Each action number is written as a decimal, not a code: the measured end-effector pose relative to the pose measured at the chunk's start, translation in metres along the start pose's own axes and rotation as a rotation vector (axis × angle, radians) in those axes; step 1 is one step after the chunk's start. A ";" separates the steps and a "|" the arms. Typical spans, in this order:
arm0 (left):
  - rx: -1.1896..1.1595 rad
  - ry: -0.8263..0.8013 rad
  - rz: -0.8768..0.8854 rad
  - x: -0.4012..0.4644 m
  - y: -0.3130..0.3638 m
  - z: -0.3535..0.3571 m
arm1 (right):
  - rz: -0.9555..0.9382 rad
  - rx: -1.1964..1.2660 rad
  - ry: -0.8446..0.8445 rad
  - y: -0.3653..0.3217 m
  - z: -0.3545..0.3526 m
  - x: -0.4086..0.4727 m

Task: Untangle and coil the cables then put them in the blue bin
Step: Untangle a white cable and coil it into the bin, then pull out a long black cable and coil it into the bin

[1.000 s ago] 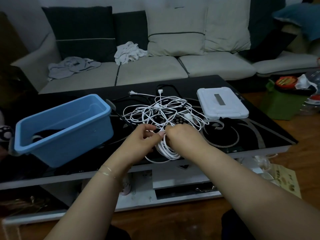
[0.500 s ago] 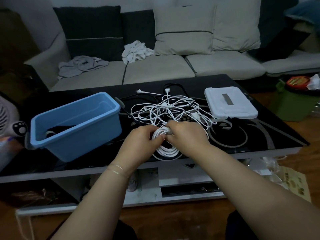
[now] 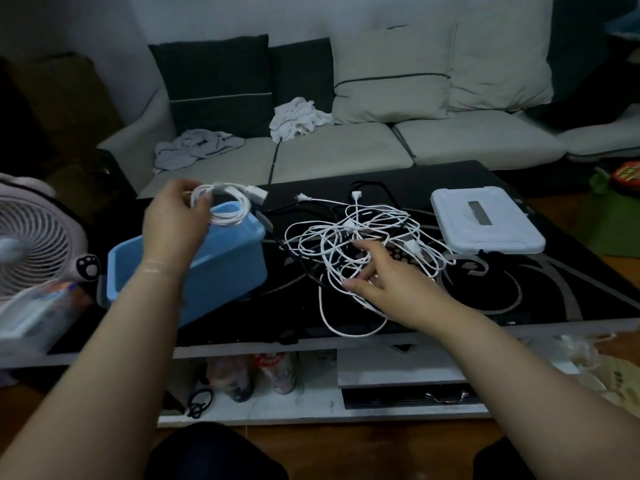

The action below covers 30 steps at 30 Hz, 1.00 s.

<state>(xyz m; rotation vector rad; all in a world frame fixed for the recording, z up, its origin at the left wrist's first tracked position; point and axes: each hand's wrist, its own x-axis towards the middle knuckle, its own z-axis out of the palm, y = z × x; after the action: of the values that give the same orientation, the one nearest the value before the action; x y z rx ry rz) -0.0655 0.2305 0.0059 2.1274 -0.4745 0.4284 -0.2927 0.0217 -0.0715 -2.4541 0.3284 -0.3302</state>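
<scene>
Head view: fingers of the left hand [image 3: 173,220] are pinching a coiled white cable [image 3: 227,206] above the blue bin [image 3: 221,261] at the table's [image 3: 571,299] left edge. The right hand [image 3: 388,282], fingers spread loose, is reaching into the tangled cables [image 3: 360,237] mid-table. Judging by the light pinch, the coil could be springing open before dropping in.

You can read no text, label, brand or number here: the print on the red package [image 3: 627,174] at the far right and on the bottles [image 3: 277,372] under the counter [image 3: 554,306] is too blurred and dim to make out.
</scene>
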 end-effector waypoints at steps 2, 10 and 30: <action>0.025 -0.015 -0.085 0.017 -0.014 -0.007 | 0.015 -0.019 -0.066 0.003 0.001 -0.001; 0.088 -0.202 -0.264 0.031 -0.036 0.013 | 0.044 -0.049 -0.116 0.017 0.000 -0.006; -0.838 -0.355 -0.616 -0.104 0.052 0.103 | 0.118 -0.061 -0.039 0.025 -0.003 0.000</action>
<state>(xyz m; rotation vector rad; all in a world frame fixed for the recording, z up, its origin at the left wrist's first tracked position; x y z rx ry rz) -0.1680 0.1358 -0.0628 1.4047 -0.1223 -0.4469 -0.2976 0.0013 -0.0851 -2.4841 0.4709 -0.2243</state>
